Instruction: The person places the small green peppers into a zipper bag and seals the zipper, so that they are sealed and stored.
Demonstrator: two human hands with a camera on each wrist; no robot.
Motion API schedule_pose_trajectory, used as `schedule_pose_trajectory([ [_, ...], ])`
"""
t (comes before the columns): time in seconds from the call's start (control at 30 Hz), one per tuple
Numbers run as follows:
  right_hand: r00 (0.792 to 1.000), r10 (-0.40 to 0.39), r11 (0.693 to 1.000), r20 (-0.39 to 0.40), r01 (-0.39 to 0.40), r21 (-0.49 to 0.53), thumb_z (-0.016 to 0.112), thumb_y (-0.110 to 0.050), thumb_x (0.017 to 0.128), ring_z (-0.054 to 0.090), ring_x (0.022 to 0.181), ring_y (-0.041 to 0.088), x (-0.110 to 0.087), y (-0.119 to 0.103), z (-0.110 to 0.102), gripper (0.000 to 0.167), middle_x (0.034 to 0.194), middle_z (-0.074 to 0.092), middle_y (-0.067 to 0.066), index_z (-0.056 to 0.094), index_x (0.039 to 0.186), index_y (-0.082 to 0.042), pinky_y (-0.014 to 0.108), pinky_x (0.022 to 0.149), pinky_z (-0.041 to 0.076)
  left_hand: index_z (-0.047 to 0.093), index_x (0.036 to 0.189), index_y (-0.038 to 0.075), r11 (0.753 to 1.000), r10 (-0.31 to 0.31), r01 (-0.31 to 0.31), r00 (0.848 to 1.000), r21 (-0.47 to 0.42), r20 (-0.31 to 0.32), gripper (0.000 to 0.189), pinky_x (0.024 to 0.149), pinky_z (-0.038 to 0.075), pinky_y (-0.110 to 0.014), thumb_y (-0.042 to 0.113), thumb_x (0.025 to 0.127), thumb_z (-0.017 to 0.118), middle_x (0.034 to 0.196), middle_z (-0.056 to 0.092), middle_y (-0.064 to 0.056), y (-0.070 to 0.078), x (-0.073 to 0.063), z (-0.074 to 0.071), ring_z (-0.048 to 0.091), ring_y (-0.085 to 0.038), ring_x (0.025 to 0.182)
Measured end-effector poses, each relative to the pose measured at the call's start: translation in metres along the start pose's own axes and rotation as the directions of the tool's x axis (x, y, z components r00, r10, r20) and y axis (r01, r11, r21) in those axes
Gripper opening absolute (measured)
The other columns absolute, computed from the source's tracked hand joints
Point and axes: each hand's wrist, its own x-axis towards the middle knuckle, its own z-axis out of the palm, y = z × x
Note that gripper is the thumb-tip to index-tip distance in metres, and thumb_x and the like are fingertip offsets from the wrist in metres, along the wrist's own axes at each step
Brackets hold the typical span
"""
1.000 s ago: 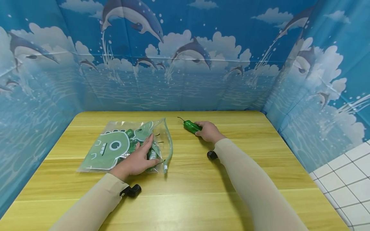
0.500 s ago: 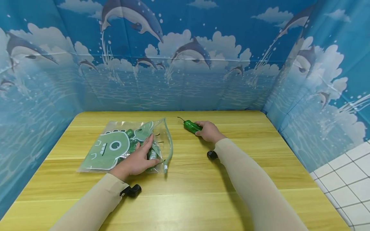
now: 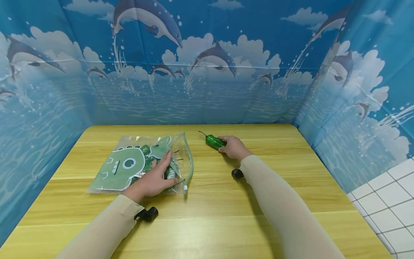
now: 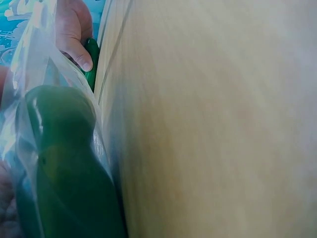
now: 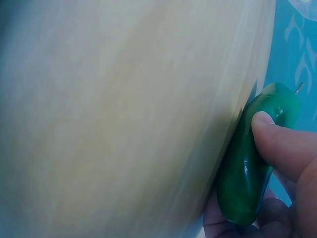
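A glossy green pepper with a thin curved stem lies at the back middle of the table. My right hand grips it. In the right wrist view the thumb lies across the pepper and the fingers curl beneath. Flat on the left half is a clear zip bag with a green cartoon monster print. My left hand rests on the bag, its fingers spread. Several green peppers are inside, partly hidden by the print and the hand. The bag's mouth, with a white slider, faces right.
The light wooden table stands against a blue curtain with dolphins, at the back and both sides. White tiles show at the lower right. Each wrist wears a small black camera.
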Motion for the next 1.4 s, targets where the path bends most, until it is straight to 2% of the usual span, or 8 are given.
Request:
schedule_pose_trajectory([
  [0.83,1.0,0.0,1.0,0.004,0.0,-0.014,0.068,-0.02,0.104,0.05,0.143,0.037,-0.001,-0.002,0.001,0.065,0.166,0.044,0.015,0.043,0.163,-0.019,0.053,0.117,0.044,-0.008,0.17,0.02,1.0,0.006,-0.006,1.0,-0.014,-0.003,0.107,0.125,-0.004,-0.074,0.049,0.099,0.067,0.178,-0.009,-0.008,-0.001,0.0,0.002,-0.021,-0.049,0.159],
  [1.03,1.0,0.002,1.0,0.006,-0.002,-0.021,0.068,-0.02,0.104,0.051,0.143,0.036,-0.001,-0.001,0.0,0.065,0.165,0.045,0.015,0.042,0.163,-0.019,0.053,0.117,0.044,-0.008,0.17,0.023,1.0,-0.007,0.007,1.0,-0.014,-0.002,0.107,0.124,0.0,-0.075,0.052,0.099,0.066,0.178,-0.009,-0.008,0.0,-0.002,0.001,-0.02,-0.05,0.158],
  [1.23,1.0,-0.01,1.0,-0.003,0.01,-0.008,0.069,-0.021,0.103,0.052,0.142,0.037,-0.003,0.002,0.0,0.065,0.164,0.046,0.014,0.044,0.163,-0.02,0.054,0.116,0.045,-0.008,0.17,0.025,1.0,-0.016,0.016,1.0,-0.013,-0.003,0.107,0.122,0.002,-0.078,0.059,0.099,0.064,0.178,-0.008,-0.009,-0.001,-0.002,0.001,-0.02,-0.054,0.157],
  [1.4,0.998,-0.04,0.999,-0.042,0.041,0.016,0.069,-0.024,0.103,0.057,0.136,0.036,-0.009,0.0,-0.001,0.063,0.16,0.051,0.016,0.046,0.161,-0.021,0.052,0.11,0.05,-0.006,0.171,0.024,0.999,-0.005,0.005,1.0,-0.037,-0.02,0.102,0.123,0.001,-0.078,0.056,0.101,0.062,0.179,-0.005,-0.009,-0.002,-0.002,0.0,-0.018,-0.055,0.157],
])
